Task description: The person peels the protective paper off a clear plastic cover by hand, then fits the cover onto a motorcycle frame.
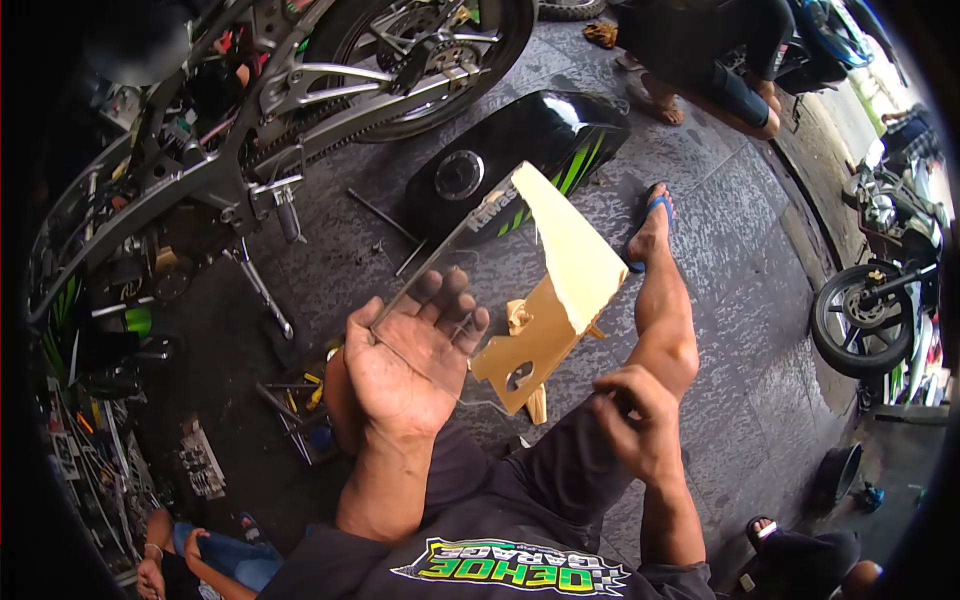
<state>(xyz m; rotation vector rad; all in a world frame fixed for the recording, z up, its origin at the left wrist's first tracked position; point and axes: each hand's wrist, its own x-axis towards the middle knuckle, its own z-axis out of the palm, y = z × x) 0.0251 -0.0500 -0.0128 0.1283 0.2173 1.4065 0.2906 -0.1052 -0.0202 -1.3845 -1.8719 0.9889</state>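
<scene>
Head view: I see the partly clear tan sheet (548,325) at three o'clock, its edge crossing the loosely open left hand (405,365) at eight, the right hand (640,415) half-curled at four, hold unclear; such handling seemingly calls for light support.

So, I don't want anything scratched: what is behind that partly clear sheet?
The left hand and black fuel tank show through its clear part; whatever the tan part covers is hidden.

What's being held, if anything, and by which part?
Clear sheet, partly covered by tan backing; its uncovered end rests on the open left hand. Right hand: no hold visible.
</scene>
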